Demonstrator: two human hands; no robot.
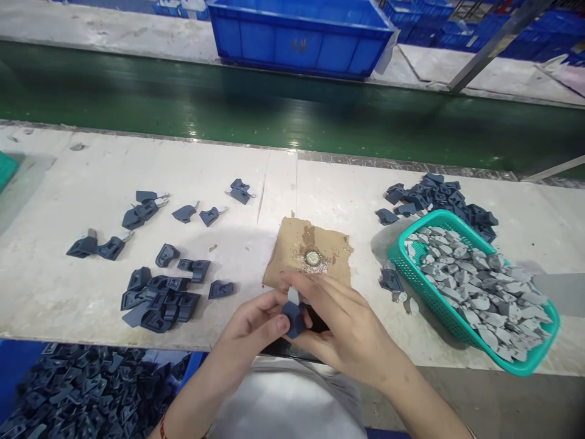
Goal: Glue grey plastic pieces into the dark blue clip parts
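My left hand (262, 323) grips a dark blue plastic part (294, 320) between thumb and fingers, just below a piece of brown cardboard (292, 247). A light grey piece (293, 296) sticks up from the top of this part. My right hand (336, 317) closes around the same part from the right, its fingers at the grey piece and behind the blue one. Fingertips partly hide where the two pieces meet. On the cardboard lies a small round dish (313, 257) with something shiny in it.
A green basket (420, 292) of grey pieces stands at the right, before a heap of blue parts (439, 195). More blue parts (159, 299) lie at the left, above a full blue bin (82, 390). Beyond the green strip (183, 103) stands a blue crate (297, 39).
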